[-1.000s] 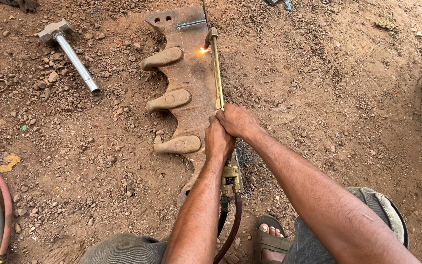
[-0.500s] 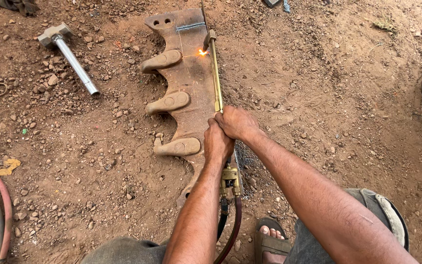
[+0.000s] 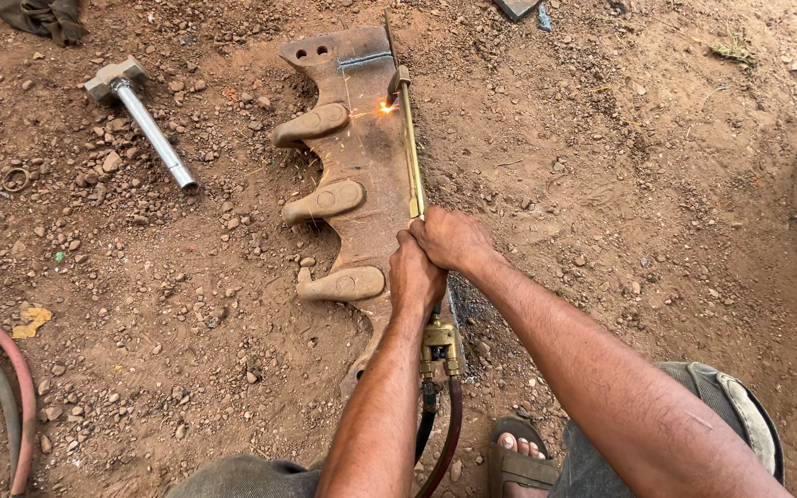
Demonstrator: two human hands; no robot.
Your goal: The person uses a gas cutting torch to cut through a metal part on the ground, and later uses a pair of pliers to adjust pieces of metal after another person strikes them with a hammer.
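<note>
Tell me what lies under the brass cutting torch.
Under the long brass cutting torch lies the rusty toothed steel plate on red dirt, sparks at the tip. Both hands, left hand and right hand, cover the grip.

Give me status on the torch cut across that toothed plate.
Done: hard to tell; a pale line crosses the toothed steel plate near its far end. In hand: left hand and right hand grip the cutting torch, sparks at its tip. Left: the plate looks whole, three teeth attached.
</note>
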